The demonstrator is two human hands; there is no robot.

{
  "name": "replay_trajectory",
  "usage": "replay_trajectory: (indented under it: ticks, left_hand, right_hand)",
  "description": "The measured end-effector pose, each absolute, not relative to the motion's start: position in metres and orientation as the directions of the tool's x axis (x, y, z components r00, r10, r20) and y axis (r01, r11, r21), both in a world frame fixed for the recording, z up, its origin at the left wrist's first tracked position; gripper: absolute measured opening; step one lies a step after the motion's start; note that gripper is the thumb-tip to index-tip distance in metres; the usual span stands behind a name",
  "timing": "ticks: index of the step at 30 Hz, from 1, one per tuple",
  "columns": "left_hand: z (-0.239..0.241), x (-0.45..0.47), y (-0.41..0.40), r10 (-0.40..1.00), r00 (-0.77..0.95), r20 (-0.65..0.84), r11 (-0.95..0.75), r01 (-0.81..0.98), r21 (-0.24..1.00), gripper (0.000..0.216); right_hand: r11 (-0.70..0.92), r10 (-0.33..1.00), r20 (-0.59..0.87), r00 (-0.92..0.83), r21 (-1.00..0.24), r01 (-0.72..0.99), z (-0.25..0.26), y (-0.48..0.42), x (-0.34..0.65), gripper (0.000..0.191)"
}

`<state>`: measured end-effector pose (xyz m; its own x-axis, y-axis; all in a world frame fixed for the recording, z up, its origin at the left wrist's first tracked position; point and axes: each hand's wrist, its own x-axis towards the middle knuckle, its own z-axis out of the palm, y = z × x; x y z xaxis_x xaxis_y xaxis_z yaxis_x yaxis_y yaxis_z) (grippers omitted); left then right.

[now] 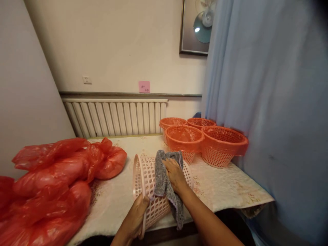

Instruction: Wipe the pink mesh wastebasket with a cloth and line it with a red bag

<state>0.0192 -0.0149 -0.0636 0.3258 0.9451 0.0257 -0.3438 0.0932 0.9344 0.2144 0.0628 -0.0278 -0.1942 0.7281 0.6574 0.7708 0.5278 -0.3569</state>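
A pale pink plastic basket (160, 207) with a lattice wall lies on its side near the table's front edge, its mouth facing left. My left hand (137, 212) grips the rim at the lower left, thumb outside and the other fingers hidden within. Over the basket's upper side drapes a grey cloth (162, 177), one end hanging down the near side. My right hand (175, 174) is closed on the cloth and presses it against the lattice.
Several baskets lined with red plastic bags, one of them a front basket (186, 136), stand at the back right. Filled red plastic bags (58, 171) cover the table's left. A blue curtain (269, 102) hangs at right; a radiator (115, 118) is behind the patterned tablecloth (112, 198).
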Motion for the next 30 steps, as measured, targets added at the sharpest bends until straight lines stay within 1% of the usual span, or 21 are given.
replay_trajectory:
  ticks: [4, 7, 10, 12, 14, 17, 20, 22, 26, 30]
  left_hand:
    - [-0.065, 0.019, -0.019, 0.938, 0.343, 0.045, 0.066, -0.306, 0.95, 0.066]
    - [-0.068, 0.019, -0.02, 0.937, 0.336, 0.092, 0.009, -0.287, 0.958, 0.063]
    - [-0.072, 0.018, -0.019, 0.936, 0.329, 0.122, -0.03, -0.271, 0.962, 0.06]
    - [-0.073, 0.017, -0.018, 0.938, 0.328, 0.112, -0.022, -0.264, 0.964, 0.061]
    - [-0.072, 0.017, -0.017, 0.944, 0.317, 0.096, -0.012, -0.258, 0.966, 0.064]
    - [-0.068, 0.018, -0.016, 0.943, 0.327, 0.063, 0.027, -0.264, 0.964, 0.067]
    - [-0.064, 0.019, -0.021, 0.922, 0.386, 0.01, 0.106, -0.277, 0.955, 0.07]
    - [-0.064, 0.018, -0.024, 0.917, 0.398, 0.002, 0.113, -0.265, 0.958, 0.072]
    - [-0.069, 0.015, -0.024, 0.935, 0.349, 0.058, 0.019, -0.213, 0.977, 0.068]
    - [-0.071, 0.011, -0.021, 0.944, 0.324, 0.052, 0.002, -0.166, 0.986, 0.067]
  right_hand:
    - [0.477, 0.705, 0.705, -0.076, -0.392, 0.786, -0.047, 0.066, 0.258, 0.04]
    - [0.452, 0.67, 0.743, 0.016, -0.424, 0.785, -0.07, 0.058, 0.279, 0.043]
    - [0.409, 0.636, 0.763, 0.117, -0.461, 0.788, -0.106, 0.043, 0.276, 0.046]
    - [0.373, 0.616, 0.77, 0.167, -0.472, 0.799, -0.131, 0.03, 0.263, 0.047]
    - [0.367, 0.594, 0.786, 0.17, -0.453, 0.813, -0.151, 0.015, 0.243, 0.046]
    - [0.427, 0.61, 0.791, 0.041, -0.372, 0.824, -0.156, -0.008, 0.211, 0.05]
    - [0.516, 0.596, 0.793, -0.124, -0.26, 0.816, -0.131, -0.021, 0.188, 0.053]
    - [0.586, 0.56, 0.8, -0.217, -0.197, 0.786, -0.106, -0.022, 0.177, 0.051]
    - [0.675, 0.538, 0.777, -0.329, -0.163, 0.719, -0.064, -0.014, 0.165, 0.04]
    - [0.711, 0.55, 0.725, -0.415, -0.145, 0.689, -0.039, 0.003, 0.162, 0.042]
